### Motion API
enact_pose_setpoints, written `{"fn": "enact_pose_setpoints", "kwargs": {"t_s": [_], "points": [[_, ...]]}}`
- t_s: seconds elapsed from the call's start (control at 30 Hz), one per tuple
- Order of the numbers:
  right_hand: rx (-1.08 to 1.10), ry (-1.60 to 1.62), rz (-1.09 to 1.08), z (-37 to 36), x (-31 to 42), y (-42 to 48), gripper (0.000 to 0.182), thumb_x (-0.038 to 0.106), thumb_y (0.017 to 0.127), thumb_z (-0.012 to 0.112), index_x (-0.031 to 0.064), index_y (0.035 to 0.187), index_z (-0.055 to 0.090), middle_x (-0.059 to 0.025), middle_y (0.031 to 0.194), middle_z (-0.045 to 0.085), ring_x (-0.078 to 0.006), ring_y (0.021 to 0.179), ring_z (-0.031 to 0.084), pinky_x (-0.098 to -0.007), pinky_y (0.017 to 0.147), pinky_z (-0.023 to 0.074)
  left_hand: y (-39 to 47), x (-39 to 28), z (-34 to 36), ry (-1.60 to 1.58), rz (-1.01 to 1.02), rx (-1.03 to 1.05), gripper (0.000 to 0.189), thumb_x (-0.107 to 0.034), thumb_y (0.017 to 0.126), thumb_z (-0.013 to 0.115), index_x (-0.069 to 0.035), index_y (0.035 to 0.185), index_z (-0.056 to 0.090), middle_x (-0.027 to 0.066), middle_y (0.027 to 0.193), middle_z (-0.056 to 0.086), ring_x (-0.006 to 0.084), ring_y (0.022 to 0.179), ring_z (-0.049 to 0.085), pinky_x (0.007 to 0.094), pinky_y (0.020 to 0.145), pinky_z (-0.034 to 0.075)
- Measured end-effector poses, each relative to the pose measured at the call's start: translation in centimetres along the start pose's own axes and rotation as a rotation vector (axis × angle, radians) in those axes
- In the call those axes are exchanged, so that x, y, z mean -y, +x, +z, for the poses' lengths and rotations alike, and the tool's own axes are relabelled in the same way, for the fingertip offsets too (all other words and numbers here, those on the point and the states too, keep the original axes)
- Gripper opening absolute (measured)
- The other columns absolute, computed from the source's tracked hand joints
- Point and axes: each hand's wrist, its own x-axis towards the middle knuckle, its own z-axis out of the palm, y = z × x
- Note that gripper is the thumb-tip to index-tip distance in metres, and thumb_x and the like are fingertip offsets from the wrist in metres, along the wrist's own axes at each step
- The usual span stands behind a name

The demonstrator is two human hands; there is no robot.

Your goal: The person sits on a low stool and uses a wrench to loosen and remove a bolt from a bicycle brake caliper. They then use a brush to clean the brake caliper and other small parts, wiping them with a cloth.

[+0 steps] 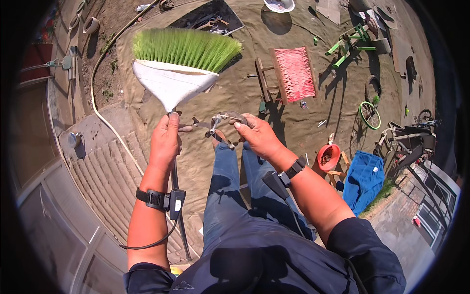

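Observation:
My left hand (pixel 167 137) grips the dark handle (pixel 180 217) of a broom just below its white head (pixel 174 82). Green bristles (pixel 187 47) point away from me, and the broom is held bristles-up. One finger of this hand sticks out to the right towards a small metal part. That metal part (pixel 216 123), a curved bracket with bolts and several arms, is in my right hand (pixel 259 134), pinched between thumb and fingers. Its exact kind is unclear. Both hands are in front of my legs, above a brown ground sheet (pixel 227 88).
A black tray (pixel 235 25) of wrenches lies ahead. To the right are a stool with a pink woven seat (pixel 295 73), a green metal frame (pixel 349 46), a green-rimmed wheel (pixel 370 115), a red basin (pixel 328 157) and blue cloth (pixel 363 180). A hose (pixel 97 106) passes steps (pixel 106 176) on the left.

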Motion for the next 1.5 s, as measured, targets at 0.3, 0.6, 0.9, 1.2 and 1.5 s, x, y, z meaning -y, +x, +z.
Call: {"fn": "enact_pose_setpoints", "kwargs": {"t_s": [0.3,0.6,0.9,1.2,1.5], "points": [[-0.038,-0.233,0.058,-5.5,1.0,2.4,0.028,0.011,0.084,0.065,0.0002,0.109,0.064,0.0010,0.076,0.062,-0.0053,0.063,0.054,-0.0233,0.057,0.0455,-2.4,-6.0,-3.2,0.191,0.264,0.173,0.032,-0.017,0.096,0.056,-0.003,0.125,0.055,-0.0035,0.073,0.051,0.0035,0.060,0.044,0.0198,0.054,0.039],[-0.021,-0.578,0.059,-8.8,1.9,4.6,0.027,0.016,0.074,0.067,0.0028,0.097,0.066,-0.0108,0.068,0.062,-0.0164,0.060,0.058,-0.0329,0.060,0.0486,-2.1,-9.1,-2.3,0.700,0.773,0.222,0.030,-0.015,0.094,0.059,-0.004,0.122,0.059,0.0000,0.076,0.055,0.0157,0.065,0.054,0.0288,0.059,0.043],[-0.065,-0.574,0.003,-8.8,5.6,5.1,0.032,0.011,0.077,0.060,0.0009,0.106,0.066,-0.0020,0.070,0.060,-0.0087,0.061,0.051,-0.0283,0.058,0.0467,-0.4,-8.3,-5.8,1.126,0.753,-0.106,0.025,-0.018,0.088,0.065,-0.016,0.113,0.063,0.0093,0.077,0.057,0.0309,0.068,0.058,0.0378,0.061,0.047],[-0.055,-0.518,-0.017,-8.8,6.7,5.3,0.036,0.010,0.077,0.060,-0.0013,0.110,0.064,-0.0049,0.074,0.064,-0.0101,0.066,0.059,-0.0271,0.062,0.0503,0.6,-5.2,-6.6,1.576,0.480,-0.064,0.023,-0.025,0.088,0.064,-0.018,0.109,0.064,0.0094,0.083,0.063,0.0329,0.076,0.063,0.0443,0.065,0.050],[-0.162,-0.893,-0.754,-11.4,2.3,6.8,0.032,0.011,0.075,0.061,0.0007,0.105,0.066,-0.0089,0.083,0.070,-0.0245,0.069,0.065,-0.0329,0.067,0.0520,-2.2,-8.4,-1.1,1.071,0.785,0.152,0.023,-0.025,0.088,0.064,-0.017,0.110,0.061,0.0105,0.082,0.061,0.0321,0.076,0.062,0.0420,0.064,0.049]]}}
